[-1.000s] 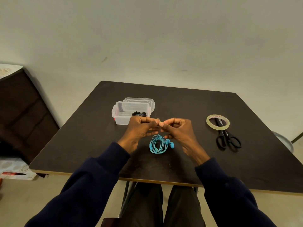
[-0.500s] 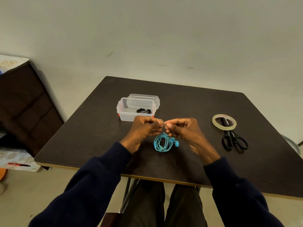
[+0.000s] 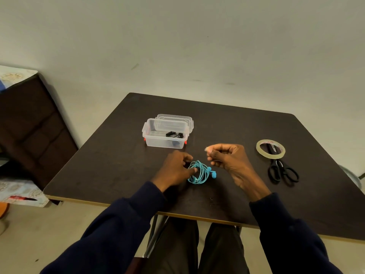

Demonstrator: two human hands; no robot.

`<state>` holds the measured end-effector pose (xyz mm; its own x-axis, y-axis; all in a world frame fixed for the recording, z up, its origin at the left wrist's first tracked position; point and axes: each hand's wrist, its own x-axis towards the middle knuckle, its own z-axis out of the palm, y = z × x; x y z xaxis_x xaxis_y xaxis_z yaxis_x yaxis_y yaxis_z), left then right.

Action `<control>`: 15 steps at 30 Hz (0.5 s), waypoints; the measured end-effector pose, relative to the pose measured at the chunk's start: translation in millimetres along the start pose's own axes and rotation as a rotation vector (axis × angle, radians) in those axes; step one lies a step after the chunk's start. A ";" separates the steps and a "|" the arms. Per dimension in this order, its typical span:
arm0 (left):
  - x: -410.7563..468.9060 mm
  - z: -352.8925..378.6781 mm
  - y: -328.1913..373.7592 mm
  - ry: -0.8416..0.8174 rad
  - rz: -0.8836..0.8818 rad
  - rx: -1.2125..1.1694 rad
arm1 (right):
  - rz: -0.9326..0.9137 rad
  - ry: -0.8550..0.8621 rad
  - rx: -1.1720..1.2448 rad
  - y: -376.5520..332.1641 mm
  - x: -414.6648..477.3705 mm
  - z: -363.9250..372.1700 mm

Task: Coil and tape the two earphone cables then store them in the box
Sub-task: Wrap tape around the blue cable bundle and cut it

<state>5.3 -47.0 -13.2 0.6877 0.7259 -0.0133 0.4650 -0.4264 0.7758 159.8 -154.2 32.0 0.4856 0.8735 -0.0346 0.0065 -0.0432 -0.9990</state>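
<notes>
A coiled blue earphone cable [image 3: 199, 173] lies on the dark table [image 3: 227, 125], its earbuds at the right side. My left hand [image 3: 174, 169] is at the coil's left edge, thumb and fingers pinching the loops. My right hand [image 3: 227, 158] hovers just above and right of the coil, fingers curled, and pinches what looks like a small pale piece of tape [image 3: 206, 148] at its fingertips. The clear plastic box [image 3: 152, 138] stands open behind my hands with a black earphone cable [image 3: 173, 134] inside.
The box's clear lid [image 3: 174, 117] leans behind the box. A roll of clear tape [image 3: 259, 148] and black scissors [image 3: 281, 172] lie at the right. A dark cabinet [image 3: 29, 123] stands to the left of the table.
My hands, which met above the coil, have parted. The left hand dropped onto the coil's left edge and the right hand drew up and to the right.
</notes>
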 end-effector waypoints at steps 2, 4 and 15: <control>5.9 0.7 4.6 0.001 0.034 0.088 | 0.010 0.004 0.013 0.0 -2.6 -1.3; 10.4 2.7 10.2 0.014 0.051 0.160 | 0.014 0.010 0.029 -0.1 -5.3 -1.5; 20.2 -7.1 17.9 -0.048 0.030 0.147 | 0.065 0.100 0.171 23.8 -18.3 15.7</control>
<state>23.6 -36.2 4.9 0.7271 0.6861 -0.0244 0.5180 -0.5248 0.6755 137.3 -163.6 8.4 0.5645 0.8188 -0.1048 -0.1723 -0.0073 -0.9850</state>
